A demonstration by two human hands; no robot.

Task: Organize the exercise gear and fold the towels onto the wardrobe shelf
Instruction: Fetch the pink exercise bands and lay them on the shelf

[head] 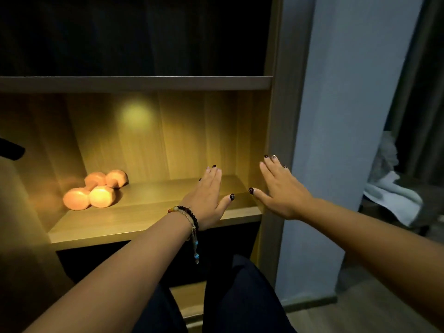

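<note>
Two orange dumbbells [96, 189] lie side by side at the left back of the lit wooden wardrobe shelf [144, 219]. My left hand [207, 197], with beaded bracelets on the wrist, hovers flat and open over the shelf's right part, fingers straight. My right hand [281, 188] is also open with straight fingers, stretched out at the shelf's right front corner by the wardrobe's side panel [276, 116]. Neither hand holds anything. White towels [394, 198] lie in a loose heap far to the right, outside the wardrobe.
An upper shelf board [134, 83] runs above the lit compartment, with a dark space over it. A pale wall [336, 116] stands right of the wardrobe. My dark-trousered legs [240, 296] are below. A dark object [10, 149] pokes in at the left edge.
</note>
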